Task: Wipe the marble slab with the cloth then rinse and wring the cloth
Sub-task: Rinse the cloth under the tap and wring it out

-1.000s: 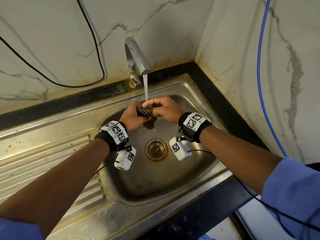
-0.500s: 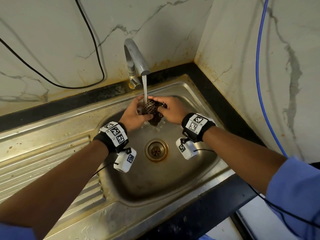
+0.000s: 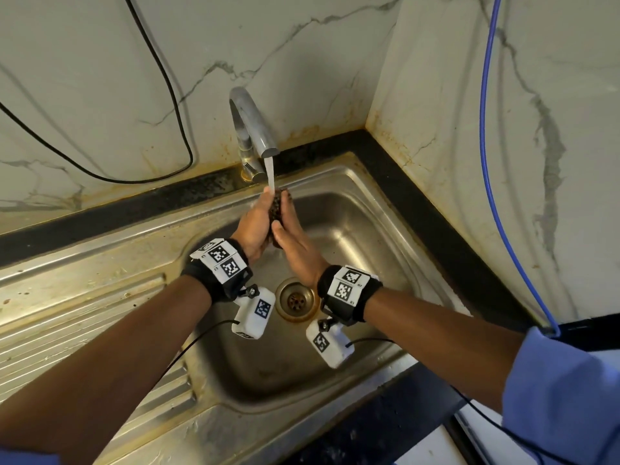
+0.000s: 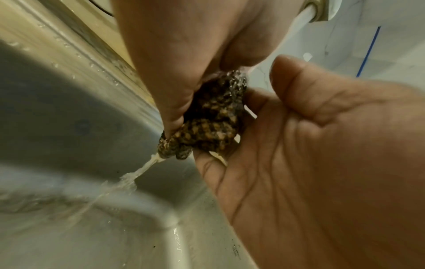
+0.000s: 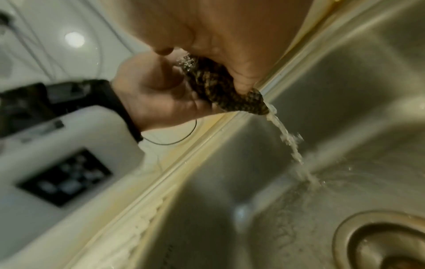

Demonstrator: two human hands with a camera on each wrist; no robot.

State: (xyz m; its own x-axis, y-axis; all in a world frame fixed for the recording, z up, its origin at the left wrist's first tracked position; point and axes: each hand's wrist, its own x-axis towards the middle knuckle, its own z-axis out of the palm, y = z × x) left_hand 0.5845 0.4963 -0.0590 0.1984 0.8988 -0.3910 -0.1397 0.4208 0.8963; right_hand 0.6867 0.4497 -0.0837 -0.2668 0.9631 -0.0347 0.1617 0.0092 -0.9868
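Both hands have turned since a second ago: from gripping the bunched cloth side by side they now stand palm to palm, pressing it flat between them under the tap's stream. Left hand and right hand sandwich the brown patterned cloth – fingers mostly straight and pointing up toward the spout, not curled round it. This reads as rinsing by squeezing; wringing looks yet to come. Its long axis runs roughly upright – top end under the water, lower end hanging over the sink, draining a murky trickle into the basin
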